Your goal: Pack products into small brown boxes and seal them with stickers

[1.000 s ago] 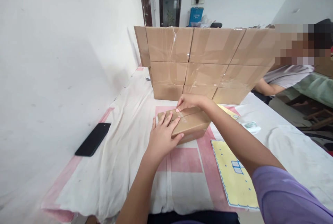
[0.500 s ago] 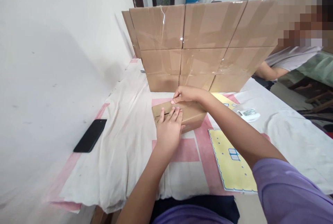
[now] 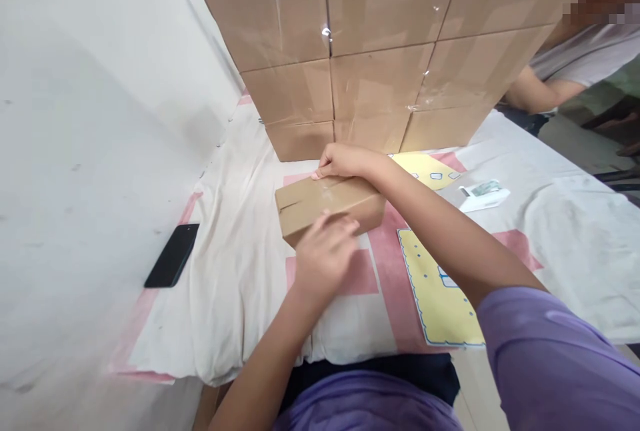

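A small brown cardboard box (image 3: 300, 201) lies on the cloth-covered table (image 3: 240, 284) in front of me, with clear tape along its top seam. My right hand (image 3: 343, 160) rests at the box's far edge, fingers curled and pressed down on the tape. My left hand (image 3: 323, 251) is at the near edge of the box, blurred by motion, its fingers resting on the top near the front side.
A wall of stacked taped cardboard boxes (image 3: 370, 51) stands behind the small box. A black phone (image 3: 173, 255) lies at the left. A yellow sheet (image 3: 440, 291) and a white packet (image 3: 483, 194) lie to the right. Another person's arm (image 3: 540, 91) shows at the far right.
My left hand has slid back from the top of the box toward its near edge. My head has tilted down and closer. The right hand stays at the far edge.
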